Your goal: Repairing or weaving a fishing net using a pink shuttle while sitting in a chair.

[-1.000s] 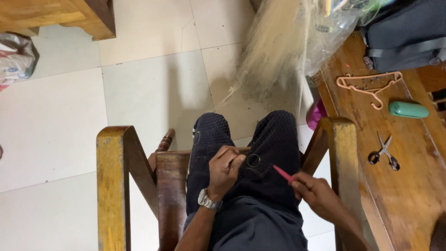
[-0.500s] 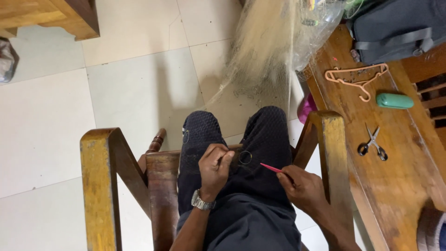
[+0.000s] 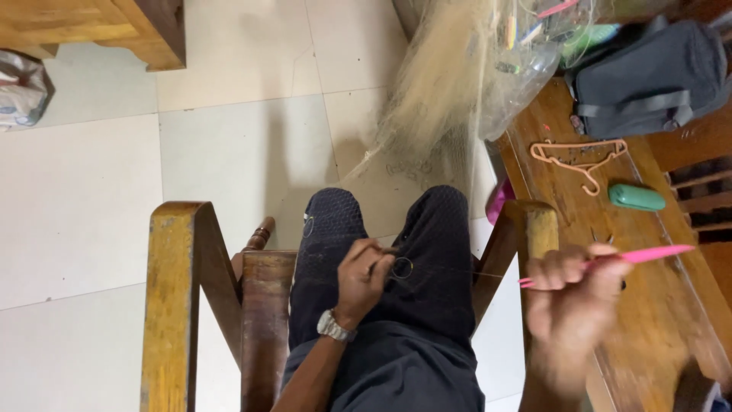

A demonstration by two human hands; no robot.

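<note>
Pinching fine net against the lap, the left hand sits at lower centre of the frame, fingers curled shut on the mesh beside a small ring; a watch shows on its wrist. The right hand, blurred at lower right, is closed in a fist around a pink needle whose long end points toward the right edge. A thin thread runs taut between the two hands, which are well apart.

The net rises from the dark-trousered knees toward the top centre, where it bunches into a pale heap over the floor. Wooden chair arms frame the legs on both sides.

On the tabletop at right lie a pink hanger, just below a dark bag in the upper right corner, and a green case near the hanger. Scissors are mostly hidden behind the right hand. A clear plastic bag holding coloured things sits at top, touching the heap. A wooden furniture corner fills the upper left, with a white bag at the left edge.
</note>
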